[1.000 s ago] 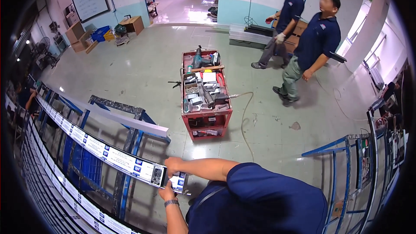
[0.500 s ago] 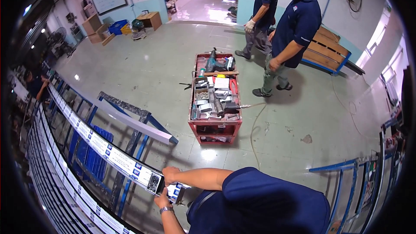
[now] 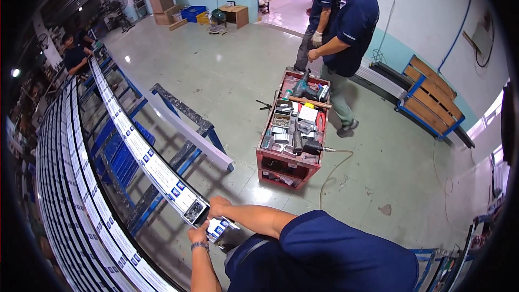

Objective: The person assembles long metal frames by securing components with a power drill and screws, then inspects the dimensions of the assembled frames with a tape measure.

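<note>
A long metal profile (image 3: 141, 152) in white and blue printed film runs from the far left to just before me. Near its close end is a dark rectangular opening (image 3: 193, 211), and a short film-covered end piece (image 3: 220, 229) sticks out beyond my hands. My right hand (image 3: 218, 206) is closed over the profile's far edge by that end. On the near edge my left hand (image 3: 198, 233), with a metal-banded watch at the wrist, grips the same end. The undersides of both hands' fingers are partly hidden.
Blue trestles (image 3: 189, 154) stand under the profile, with more film-covered profiles (image 3: 81, 184) stacked at left. A red tool cart (image 3: 289, 168) holds drills and small parts; a hose (image 3: 335, 163) trails from it. Two people (image 3: 351, 38) walk beyond it; another person (image 3: 75, 57) stands at the profile's far end.
The view has swung left, so the scene sits further right. The two people have walked left behind the cart. Both my hands keep their hold on the profile's end.
</note>
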The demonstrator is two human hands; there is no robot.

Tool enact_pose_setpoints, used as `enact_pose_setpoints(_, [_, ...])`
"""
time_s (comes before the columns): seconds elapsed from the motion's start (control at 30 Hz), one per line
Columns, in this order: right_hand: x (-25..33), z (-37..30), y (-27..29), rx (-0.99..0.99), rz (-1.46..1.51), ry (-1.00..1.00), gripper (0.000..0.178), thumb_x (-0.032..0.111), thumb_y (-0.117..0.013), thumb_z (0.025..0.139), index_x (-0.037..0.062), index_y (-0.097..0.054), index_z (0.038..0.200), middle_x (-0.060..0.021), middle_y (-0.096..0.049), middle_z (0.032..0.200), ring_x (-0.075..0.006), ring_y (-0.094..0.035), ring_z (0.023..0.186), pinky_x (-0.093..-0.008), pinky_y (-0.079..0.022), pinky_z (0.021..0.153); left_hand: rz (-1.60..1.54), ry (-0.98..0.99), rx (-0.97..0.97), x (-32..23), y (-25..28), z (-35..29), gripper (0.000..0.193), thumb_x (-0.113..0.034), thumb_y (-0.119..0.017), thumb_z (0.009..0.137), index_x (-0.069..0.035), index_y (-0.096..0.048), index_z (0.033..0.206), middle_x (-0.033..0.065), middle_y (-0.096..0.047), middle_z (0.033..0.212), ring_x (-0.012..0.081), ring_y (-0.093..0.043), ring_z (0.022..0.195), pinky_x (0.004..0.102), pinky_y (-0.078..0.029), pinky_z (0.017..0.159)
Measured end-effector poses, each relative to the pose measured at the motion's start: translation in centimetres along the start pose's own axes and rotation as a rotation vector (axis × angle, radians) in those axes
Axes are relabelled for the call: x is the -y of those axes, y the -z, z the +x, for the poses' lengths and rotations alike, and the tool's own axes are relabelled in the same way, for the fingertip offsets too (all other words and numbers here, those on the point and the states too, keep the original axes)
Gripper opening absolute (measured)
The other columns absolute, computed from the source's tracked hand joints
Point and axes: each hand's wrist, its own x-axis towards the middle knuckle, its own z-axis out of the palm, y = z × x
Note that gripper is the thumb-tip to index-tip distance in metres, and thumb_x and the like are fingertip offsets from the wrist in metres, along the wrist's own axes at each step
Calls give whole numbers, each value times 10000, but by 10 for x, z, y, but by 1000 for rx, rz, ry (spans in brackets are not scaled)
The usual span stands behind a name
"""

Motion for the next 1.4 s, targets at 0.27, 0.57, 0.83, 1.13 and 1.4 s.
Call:
enact_pose_setpoints(0.27, [13, -6, -10, -14, -105, 84, 517, 278, -864, 638, 39, -709, 1070, -178, -688, 1107, -332, -667, 1036, -403, -547, 878, 309, -184, -202, -24, 12, -44, 445, -306, -875, 634, 16, -708, 893, 181, -718, 875, 300, -693, 787, 418, -538, 740])
enact_pose_setpoints(0.57, [0, -6, -1, -3, -266, 53, 682, 524, -821, 613, 2, -704, 1036, -207, -694, 1077, -323, -689, 989, -407, -559, 841, 470, -17, -75, -15, -2, -36, 638, -471, -856, 600, 19, -688, 971, 212, -712, 966, 331, -692, 935, 432, -536, 834])
enact_pose_setpoints(0.83, [37, -22, 45, -101, -188, 324, 579, 499, -726, 758, -70, -708, 866, -237, -691, 772, -327, -704, 698, -416, -551, 659, -112, -229, 94, -80, 32, -75, 312, -256, -758, 827, 19, -617, 786, 89, -650, 664, 179, -684, 554, 300, -493, 409])
enact_pose_setpoints(1.13, [54, -67, -17, 285, 458, 403, 326, 299, -714, 874, -10, -636, 941, -28, -597, 713, -89, -534, 577, -277, -447, 520, 2, -78, 121, -76, 129, -103, 341, -255, -502, 994, 75, -554, 923, 131, -601, 629, 259, -696, 578, 316, -507, 421])
enact_pose_setpoints(1.4, [43, -91, -85, 600, 511, 253, 486, 333, -734, 836, -92, -612, 1039, -102, -660, 795, -169, -614, 722, -316, -494, 664, 21, 147, 124, -2, 182, -110, 305, -203, -508, 987, 85, -559, 899, 151, -637, 670, 259, -692, 586, 336, -533, 416])
